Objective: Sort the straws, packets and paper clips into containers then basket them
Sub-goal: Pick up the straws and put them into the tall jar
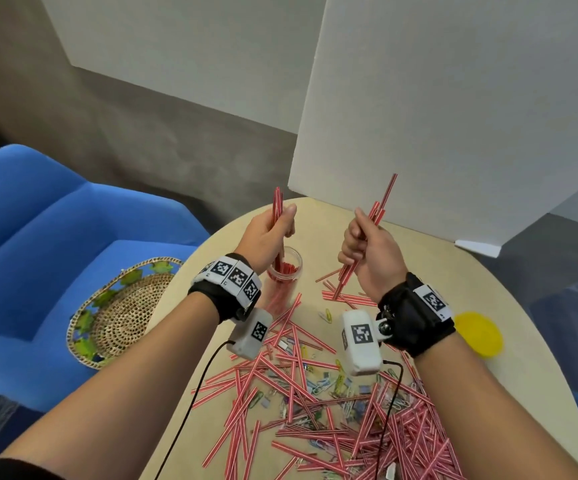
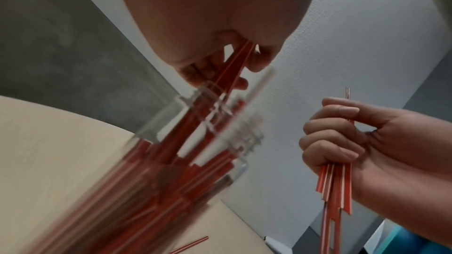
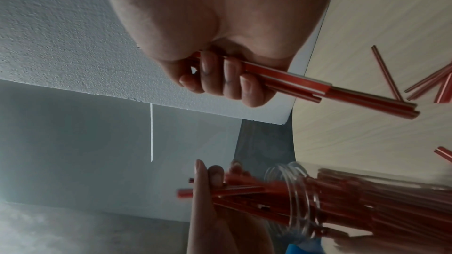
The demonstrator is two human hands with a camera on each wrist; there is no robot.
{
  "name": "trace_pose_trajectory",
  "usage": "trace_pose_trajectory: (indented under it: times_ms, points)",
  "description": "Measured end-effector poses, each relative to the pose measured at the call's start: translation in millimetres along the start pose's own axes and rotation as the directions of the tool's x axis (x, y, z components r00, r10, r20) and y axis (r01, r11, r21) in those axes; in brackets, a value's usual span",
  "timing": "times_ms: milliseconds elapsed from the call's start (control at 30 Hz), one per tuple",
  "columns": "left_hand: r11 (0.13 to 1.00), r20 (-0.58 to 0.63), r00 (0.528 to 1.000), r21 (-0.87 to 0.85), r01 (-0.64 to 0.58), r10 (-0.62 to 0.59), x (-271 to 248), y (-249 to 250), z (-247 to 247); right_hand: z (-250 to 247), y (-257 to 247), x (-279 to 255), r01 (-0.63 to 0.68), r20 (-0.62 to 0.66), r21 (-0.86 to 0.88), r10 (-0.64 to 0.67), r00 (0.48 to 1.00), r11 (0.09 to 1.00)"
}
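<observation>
My left hand [image 1: 269, 233] grips a bundle of red-and-white striped straws [image 1: 277, 206] upright, their lower ends inside the clear glass jar [image 1: 285, 271], which holds more straws. In the left wrist view the fingers [image 2: 217, 65] curl round the straws just above the jar mouth [image 2: 220, 115]. My right hand [image 1: 367, 247] holds a second bundle of straws [image 1: 381, 206] above the table, to the right of the jar; the fingers [image 3: 229, 82] wrap round it. A big heap of loose straws [image 1: 315, 393] mixed with coloured paper clips [image 1: 329, 382] covers the near table.
A yellow lid-like disc [image 1: 478, 334] lies at the table's right edge. A woven basket [image 1: 117, 310] sits on the blue sofa [image 1: 38, 237] to the left. White boards [image 1: 453, 116] stand behind the round table [image 1: 523, 306].
</observation>
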State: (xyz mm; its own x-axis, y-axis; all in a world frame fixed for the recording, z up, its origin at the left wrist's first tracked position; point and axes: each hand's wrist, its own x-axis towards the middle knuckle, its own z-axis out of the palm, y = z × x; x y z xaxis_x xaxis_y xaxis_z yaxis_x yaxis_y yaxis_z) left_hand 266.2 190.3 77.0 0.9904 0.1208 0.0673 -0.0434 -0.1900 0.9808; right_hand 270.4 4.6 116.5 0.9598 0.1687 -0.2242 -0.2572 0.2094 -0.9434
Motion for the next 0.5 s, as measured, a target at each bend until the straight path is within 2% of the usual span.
trace_pose_trajectory:
  times_ms: [100, 167, 233, 367, 400, 433, 500]
  points:
    - [0.996, -0.008, 0.997, 0.034, -0.080, 0.080, -7, -5, -3, -3, 6, 0, -0.006, -0.001, -0.009, 0.006, 1.000, 1.000]
    - [0.991, -0.065, 0.988, 0.004, -0.137, 0.137, -11, -3, -5, -5, 9, 0, -0.003, 0.004, -0.025, 0.003, 1.000, 1.000]
    - [0.979, -0.103, 0.973, 0.049, -0.200, 0.204, -12, -3, -8, -8, 11, 0, 0.006, -0.003, -0.041, -0.006, 1.000, 0.999]
    - [0.916, 0.025, 0.962, 0.301, -0.265, 0.271, -11, -13, -16, -5, 3, 0, 0.066, -0.018, -0.036, -0.067, 0.998, 0.997]
    - [0.903, 0.020, 0.959, 0.330, -0.274, 0.284, -13, -17, -18, -3, -2, 0, 0.092, -0.017, -0.033, -0.093, 0.996, 0.995]
    - [0.903, -0.024, 0.954, 0.330, -0.274, 0.298, -16, -23, -21, 1, -9, 0, 0.122, -0.013, -0.028, -0.123, 0.992, 0.992]
    - [0.948, -0.210, 0.948, 0.262, -0.184, 0.241, -26, -35, -26, 12, -22, 3, 0.189, -0.007, 0.016, -0.189, 0.982, 0.982]
